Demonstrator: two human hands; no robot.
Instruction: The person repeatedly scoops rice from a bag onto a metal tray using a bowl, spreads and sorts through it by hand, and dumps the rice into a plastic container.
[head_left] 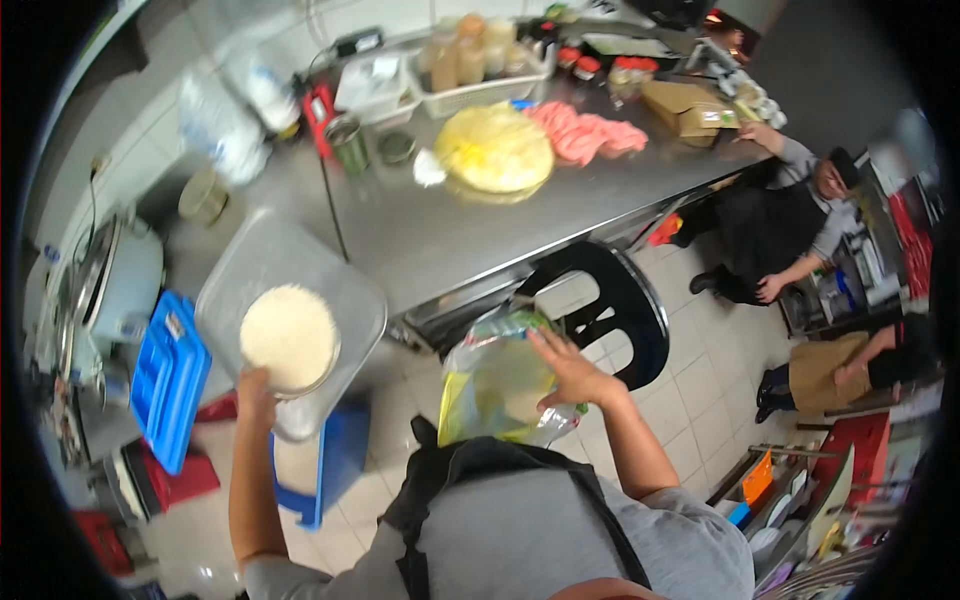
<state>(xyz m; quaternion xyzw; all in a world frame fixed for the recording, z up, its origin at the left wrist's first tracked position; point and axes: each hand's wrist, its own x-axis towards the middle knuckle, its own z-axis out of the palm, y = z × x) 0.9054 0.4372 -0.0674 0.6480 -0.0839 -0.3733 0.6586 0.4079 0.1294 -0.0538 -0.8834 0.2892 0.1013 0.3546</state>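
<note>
In my left hand (257,398) is the rim of a round container of pale, rice-like grains (290,338), with my fingers closed on its near edge. The container sits over a large grey tray (355,300) at the counter's left end. My right hand (575,372) has its fingers and thumb spread at the right side of a clear and yellow plastic bag (465,400). That hand appears to touch the bag without gripping it. The bag is in front of my apron, by a black chair (640,300). What lies inside the bag is blurred.
The steel counter (390,240) holds a yellow bag-covered bowl (495,148), a pink cloth (585,133) and a cardboard box (690,110). A blue bin (345,465) stands on the floor below the tray, near a blue lid (170,385). Two people are at the right.
</note>
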